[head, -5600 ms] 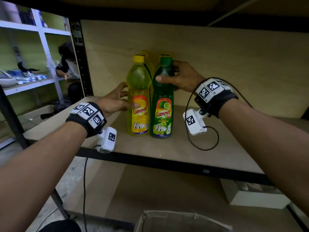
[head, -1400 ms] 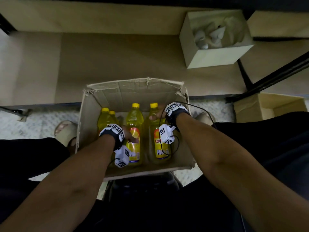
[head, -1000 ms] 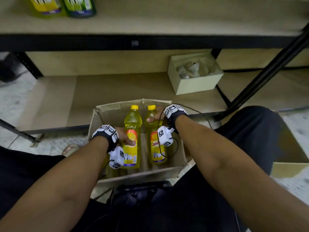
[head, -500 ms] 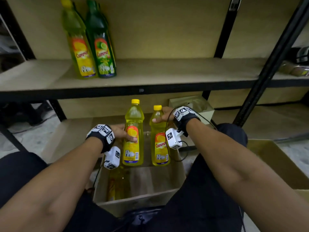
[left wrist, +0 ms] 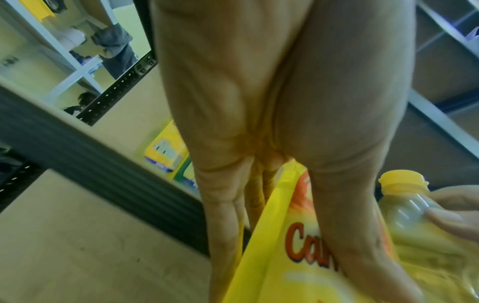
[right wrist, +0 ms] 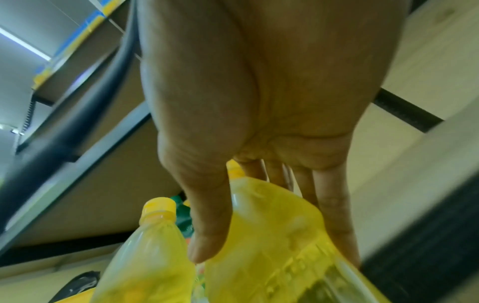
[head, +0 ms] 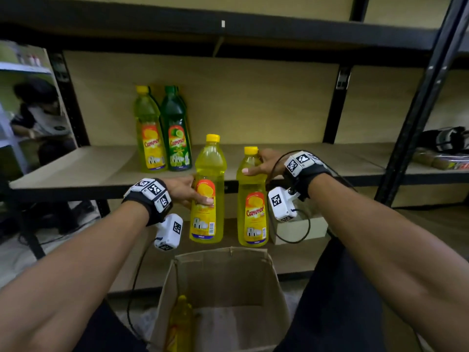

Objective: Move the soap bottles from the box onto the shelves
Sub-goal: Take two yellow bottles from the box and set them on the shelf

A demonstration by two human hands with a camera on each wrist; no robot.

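Observation:
My left hand [head: 189, 193] grips a yellow soap bottle [head: 207, 217] around its middle, thumb across the label [left wrist: 305, 242]. My right hand [head: 264, 163] grips a second yellow soap bottle [head: 252, 214] by its shoulder, just below the cap [right wrist: 261, 225]. Both bottles hang upright in the air above the cardboard box [head: 223, 283], in front of the shelf edge [head: 76, 191]. On the shelf stand a yellow bottle [head: 149, 133] and a green bottle [head: 177, 133], side by side. Another yellow bottle [head: 180, 323] stays in the box's left corner.
The shelf board [head: 317, 158] is bare to the right of the standing bottles. A black upright post [head: 416, 118] rises at the right, with packaged goods [head: 444, 148] beyond it. A small white box [head: 299, 229] sits on the lower shelf. A person [head: 38, 115] crouches at far left.
Both hands lifted the two yellow bottles out of the box, up to shelf-edge height. My view tilted up from the box to the shelf.

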